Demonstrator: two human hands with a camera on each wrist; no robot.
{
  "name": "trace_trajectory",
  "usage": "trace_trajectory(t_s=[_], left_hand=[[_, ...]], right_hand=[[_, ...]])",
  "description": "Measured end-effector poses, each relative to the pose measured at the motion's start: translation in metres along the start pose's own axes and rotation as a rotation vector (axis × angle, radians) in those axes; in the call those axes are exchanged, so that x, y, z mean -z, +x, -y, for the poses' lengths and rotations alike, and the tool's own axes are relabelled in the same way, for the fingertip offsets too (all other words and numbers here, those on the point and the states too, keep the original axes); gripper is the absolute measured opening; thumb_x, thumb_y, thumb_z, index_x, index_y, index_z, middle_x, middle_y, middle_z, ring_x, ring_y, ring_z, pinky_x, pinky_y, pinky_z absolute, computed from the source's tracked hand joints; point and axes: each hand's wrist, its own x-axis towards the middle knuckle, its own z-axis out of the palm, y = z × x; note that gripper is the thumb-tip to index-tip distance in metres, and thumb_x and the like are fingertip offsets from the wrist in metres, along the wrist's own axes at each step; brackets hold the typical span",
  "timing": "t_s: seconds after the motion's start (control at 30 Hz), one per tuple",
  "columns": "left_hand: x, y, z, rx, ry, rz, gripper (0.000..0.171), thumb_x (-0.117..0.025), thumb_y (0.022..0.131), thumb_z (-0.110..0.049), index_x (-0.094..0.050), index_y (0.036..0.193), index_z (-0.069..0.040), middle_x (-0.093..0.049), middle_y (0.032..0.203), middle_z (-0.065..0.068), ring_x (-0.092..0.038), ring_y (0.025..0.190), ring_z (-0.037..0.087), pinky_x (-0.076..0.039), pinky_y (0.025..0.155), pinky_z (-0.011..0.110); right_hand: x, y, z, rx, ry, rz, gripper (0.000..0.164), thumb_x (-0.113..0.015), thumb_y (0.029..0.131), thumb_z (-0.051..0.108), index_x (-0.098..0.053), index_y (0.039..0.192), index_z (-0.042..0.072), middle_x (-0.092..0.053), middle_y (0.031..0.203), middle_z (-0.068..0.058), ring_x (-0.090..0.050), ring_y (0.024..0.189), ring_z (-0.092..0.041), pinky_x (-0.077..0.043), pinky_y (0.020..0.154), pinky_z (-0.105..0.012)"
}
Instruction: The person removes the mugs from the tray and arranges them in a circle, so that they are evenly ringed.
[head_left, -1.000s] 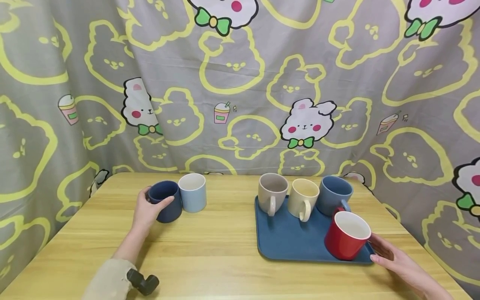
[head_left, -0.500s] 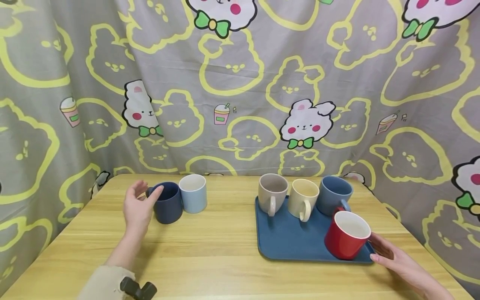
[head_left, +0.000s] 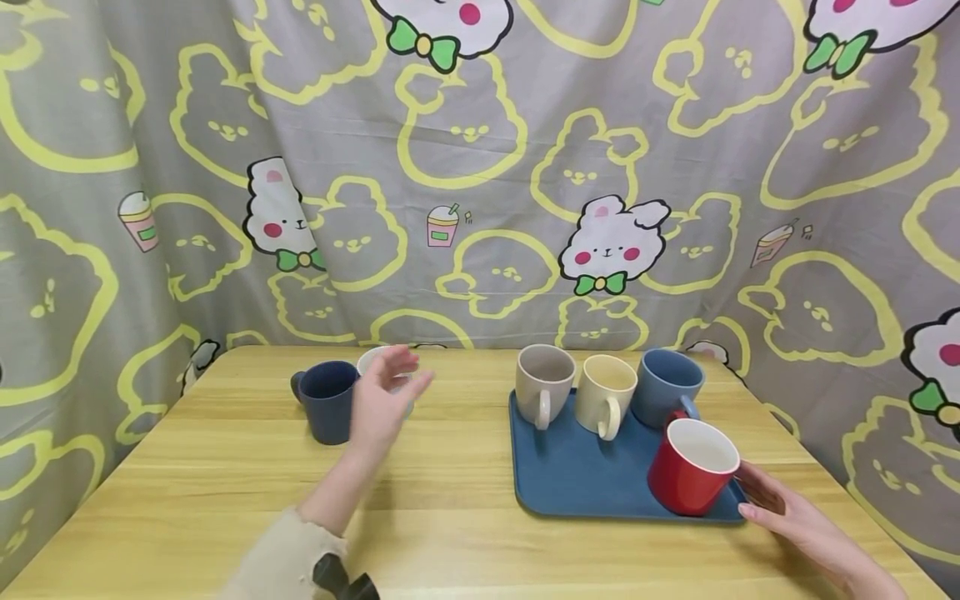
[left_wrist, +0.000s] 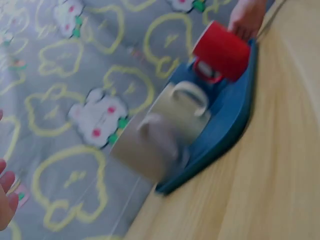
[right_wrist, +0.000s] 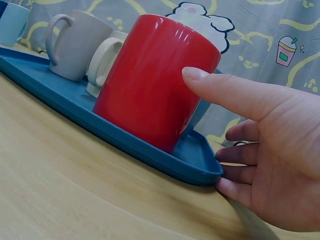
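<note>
My left hand is in front of the light blue mug, hiding most of it. Its fingers are spread, with nothing held. Just left of it a navy mug stands upright, handle to the left. At the blue tray's right front corner is my right hand, fingertips against the tray's edge. In the right wrist view its thumb reaches before the red mug, and I cannot tell if they touch. That mug stands on the tray near the same corner.
Along the tray's back stand a grey mug, a cream mug and a blue mug. All rest on a wooden table. A patterned curtain hangs behind its far edge.
My left hand has let go of the navy mug and swung right, across to the light blue mug. The right hand, tray and mugs look unmoved.
</note>
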Motion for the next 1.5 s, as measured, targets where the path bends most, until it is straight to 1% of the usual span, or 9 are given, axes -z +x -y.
trace_trajectory(t_s=[0.17, 0.37, 0.5, 0.67, 0.73, 0.87, 1.07, 1.27, 1.5], left_hand=[[-0.040, -0.010, 0.000, 0.014, -0.033, 0.164, 0.044, -0.072, 0.078, -0.004, -0.053, 0.117, 0.004, -0.062, 0.108, 0.017, -0.057, 0.102, 0.030, -0.041, 0.090, 0.044], [-0.083, -0.022, 0.001, 0.037, -0.030, 0.367, 0.050, -0.074, 0.077, -0.012, -0.052, 0.120, 0.003, -0.060, 0.111, 0.018, -0.055, 0.105, 0.031, -0.041, 0.091, 0.048], [-0.110, -0.028, 0.001, 0.068, -0.050, 0.490, 0.054, -0.073, 0.078, -0.013, -0.049, 0.123, 0.002, -0.058, 0.115, 0.017, -0.053, 0.107, 0.034, -0.040, 0.094, 0.047], [-0.141, -0.036, 0.002, 0.078, -0.021, 0.621, 0.059, -0.073, 0.079, -0.017, -0.046, 0.129, -0.002, -0.057, 0.120, 0.009, -0.055, 0.108, 0.023, -0.042, 0.093, 0.038], [-0.152, -0.040, 0.003, 0.071, 0.003, 0.652, 0.060, -0.074, 0.079, -0.020, -0.046, 0.130, -0.005, -0.057, 0.121, 0.006, -0.055, 0.107, 0.016, -0.043, 0.092, 0.033], [-0.173, -0.047, 0.008, 0.058, 0.027, 0.702, 0.063, -0.075, 0.079, -0.023, -0.045, 0.132, -0.008, -0.056, 0.122, 0.002, -0.054, 0.106, 0.007, -0.045, 0.090, 0.028], [-0.205, -0.058, 0.014, 0.105, 0.093, 0.761, 0.069, -0.077, 0.076, -0.025, -0.042, 0.134, -0.011, -0.051, 0.127, -0.005, -0.050, 0.108, 0.002, -0.045, 0.088, 0.024], [-0.229, -0.066, 0.019, 0.134, 0.153, 0.767, 0.074, -0.079, 0.072, -0.029, -0.041, 0.135, -0.014, -0.049, 0.130, -0.003, -0.047, 0.111, 0.005, -0.047, 0.083, 0.025], [-0.246, -0.077, 0.024, 0.132, 0.130, 0.770, 0.072, -0.080, 0.071, -0.028, -0.043, 0.131, -0.014, -0.052, 0.118, -0.010, -0.047, 0.103, 0.001, -0.046, 0.080, 0.023]], right_hand=[[0.001, 0.001, 0.000, 0.006, 0.002, 0.004, 0.063, -0.048, 0.095, 0.007, -0.011, 0.138, -0.019, -0.033, 0.113, 0.042, -0.035, 0.103, 0.022, -0.040, 0.080, -0.012], [0.001, 0.001, -0.002, 0.027, 0.017, 0.010, 0.062, -0.047, 0.095, 0.006, -0.010, 0.137, -0.020, -0.033, 0.114, 0.042, -0.035, 0.104, 0.022, -0.040, 0.080, -0.011], [0.002, 0.003, -0.002, 0.029, 0.017, 0.003, 0.061, -0.047, 0.095, 0.006, -0.011, 0.137, -0.020, -0.035, 0.117, 0.037, -0.035, 0.104, 0.022, -0.040, 0.081, -0.011], [0.002, 0.005, -0.001, 0.038, 0.000, 0.001, 0.060, -0.047, 0.095, 0.005, -0.012, 0.136, -0.021, -0.036, 0.123, 0.029, -0.035, 0.105, 0.021, -0.040, 0.081, -0.011], [0.002, 0.005, 0.000, 0.037, -0.003, 0.002, 0.061, -0.047, 0.095, 0.005, -0.012, 0.137, -0.021, -0.039, 0.126, 0.025, -0.035, 0.105, 0.021, -0.040, 0.081, -0.011], [0.002, 0.005, 0.000, 0.043, -0.002, 0.010, 0.061, -0.048, 0.095, 0.005, -0.011, 0.137, -0.021, -0.037, 0.121, 0.033, -0.035, 0.104, 0.021, -0.041, 0.080, -0.011], [0.000, 0.002, 0.000, 0.043, 0.014, 0.014, 0.061, -0.047, 0.095, 0.004, -0.010, 0.137, -0.021, -0.034, 0.115, 0.042, -0.035, 0.105, 0.021, -0.040, 0.081, -0.012], [-0.001, 0.001, -0.004, 0.077, 0.009, 0.002, 0.060, -0.047, 0.094, 0.002, -0.011, 0.135, -0.023, -0.035, 0.116, 0.040, -0.036, 0.106, 0.020, -0.040, 0.080, -0.011], [-0.002, 0.001, -0.008, 0.104, 0.026, 0.001, 0.059, -0.047, 0.094, -0.001, -0.011, 0.135, -0.024, -0.036, 0.118, 0.039, -0.036, 0.107, 0.019, -0.040, 0.081, -0.011]])
